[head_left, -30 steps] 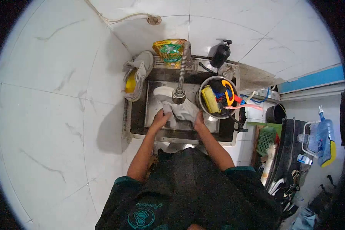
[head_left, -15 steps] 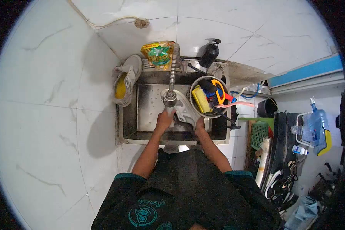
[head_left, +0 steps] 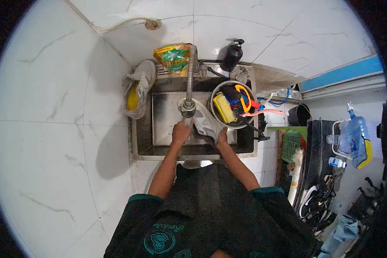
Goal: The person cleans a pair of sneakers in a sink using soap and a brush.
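Note:
A pale grey-and-white sneaker (head_left: 205,124) lies tilted in the metal sink (head_left: 162,112), under the flexible faucet (head_left: 188,107). My right hand (head_left: 222,136) grips the sneaker at its near right end. Just below the faucet head, my left hand (head_left: 182,132) is closed beside the sneaker, its fingertips partly hidden. Something pale shows at those fingertips; whether it is water or an object I cannot make out. A metal bowl (head_left: 213,112) at the sink's right side holds a yellow sponge (head_left: 224,108) and several brushes.
Another sneaker (head_left: 137,88) with yellow inside rests on the sink's left rim. Behind the sink stand a yellow-green pouch (head_left: 173,59) and a black pump bottle (head_left: 232,56). To the right are a green basket (head_left: 291,146), a blue clear bottle (head_left: 357,133) and dark shoes (head_left: 316,202).
The whole view has shifted slightly up and to the left. My left hand has moved a little relative to the faucet head; my right hand stays on the sneaker.

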### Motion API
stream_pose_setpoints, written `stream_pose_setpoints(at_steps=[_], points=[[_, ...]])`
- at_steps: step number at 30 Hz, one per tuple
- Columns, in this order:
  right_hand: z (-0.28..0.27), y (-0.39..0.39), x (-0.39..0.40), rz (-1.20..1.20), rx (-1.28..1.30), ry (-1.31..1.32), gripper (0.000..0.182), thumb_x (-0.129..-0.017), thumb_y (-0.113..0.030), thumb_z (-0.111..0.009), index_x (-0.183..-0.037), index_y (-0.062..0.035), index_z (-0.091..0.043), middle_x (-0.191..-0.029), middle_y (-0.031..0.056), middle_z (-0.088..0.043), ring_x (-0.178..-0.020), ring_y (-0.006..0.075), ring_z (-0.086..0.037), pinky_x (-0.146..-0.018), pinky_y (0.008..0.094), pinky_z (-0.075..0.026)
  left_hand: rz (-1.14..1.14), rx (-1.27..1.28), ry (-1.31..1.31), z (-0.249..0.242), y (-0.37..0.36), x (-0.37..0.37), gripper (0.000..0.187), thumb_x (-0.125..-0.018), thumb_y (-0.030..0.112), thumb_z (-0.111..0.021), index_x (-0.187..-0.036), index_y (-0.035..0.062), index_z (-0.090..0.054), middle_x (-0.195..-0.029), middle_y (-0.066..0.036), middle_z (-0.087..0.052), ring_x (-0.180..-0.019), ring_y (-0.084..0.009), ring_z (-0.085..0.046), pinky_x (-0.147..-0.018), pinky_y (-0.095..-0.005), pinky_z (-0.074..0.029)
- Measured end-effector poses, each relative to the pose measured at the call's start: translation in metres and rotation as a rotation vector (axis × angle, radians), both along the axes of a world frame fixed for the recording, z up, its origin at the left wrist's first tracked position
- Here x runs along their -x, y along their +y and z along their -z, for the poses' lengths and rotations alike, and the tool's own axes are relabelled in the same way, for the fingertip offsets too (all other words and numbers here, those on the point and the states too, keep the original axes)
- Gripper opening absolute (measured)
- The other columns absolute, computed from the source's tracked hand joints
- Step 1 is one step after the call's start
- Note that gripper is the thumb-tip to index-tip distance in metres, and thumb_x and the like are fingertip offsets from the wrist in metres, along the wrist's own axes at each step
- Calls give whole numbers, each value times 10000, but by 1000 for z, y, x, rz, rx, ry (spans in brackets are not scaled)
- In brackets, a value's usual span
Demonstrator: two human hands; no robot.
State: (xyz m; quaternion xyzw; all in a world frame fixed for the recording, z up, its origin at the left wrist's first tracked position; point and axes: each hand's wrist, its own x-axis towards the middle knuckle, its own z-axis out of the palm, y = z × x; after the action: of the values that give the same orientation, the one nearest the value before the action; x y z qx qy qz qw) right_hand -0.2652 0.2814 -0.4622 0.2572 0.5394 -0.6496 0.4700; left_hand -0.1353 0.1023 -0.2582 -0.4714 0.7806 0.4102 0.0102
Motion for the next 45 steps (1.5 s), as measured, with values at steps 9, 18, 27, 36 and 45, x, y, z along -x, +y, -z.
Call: stream_pose_setpoints(at_steps=[9,18,27,36,45], points=[[-140,-27,-14,-221,-8,-321,802,-901,-744,-203,-1373,-144,-446,-1212,161,-574,-1039,335,-595,-849,463,-529,62,17,170,59,-30,-15,490,-813,417,-653,-875,-69,-657,-836,-309,-645,-827,-448,-651,-735,-496,-517],[-138,-37,-12,-434,217,-280,655,-841,-592,-618,-1337,-185,-489,-1189,109,-565,-958,298,-609,-694,354,-584,224,-17,-318,16,-73,-28,804,-591,575,-802,-1036,-70,-624,-1080,-285,-635,-1046,-392,-618,-888,-454,-496],[-131,-42,-18,-746,18,-118,912,-754,-657,-668,-1443,-169,-323,-1319,183,-447,-894,307,-643,-734,382,-587,277,-40,-111,101,-89,-64,740,-582,514,-843,-1052,-18,-635,-1035,-219,-658,-1006,-355,-635,-854,-437,-510],[-156,-43,-27,-803,-89,3,1058,-675,-780,-620,-1435,-106,-329,-1227,280,-502,-883,334,-636,-712,427,-583,252,-216,8,72,-88,-63,530,-642,366,-817,-999,7,-658,-915,-137,-694,-815,-262,-667,-774,-391,-517],[-147,-18,-11,-716,-196,14,952,-685,-594,-761,-1274,73,-422,-978,204,-574,-696,280,-646,-613,412,-604,219,-297,-104,123,-66,-55,426,-673,296,-762,-955,-5,-654,-842,-123,-687,-745,-238,-657,-687,-363,-518]])
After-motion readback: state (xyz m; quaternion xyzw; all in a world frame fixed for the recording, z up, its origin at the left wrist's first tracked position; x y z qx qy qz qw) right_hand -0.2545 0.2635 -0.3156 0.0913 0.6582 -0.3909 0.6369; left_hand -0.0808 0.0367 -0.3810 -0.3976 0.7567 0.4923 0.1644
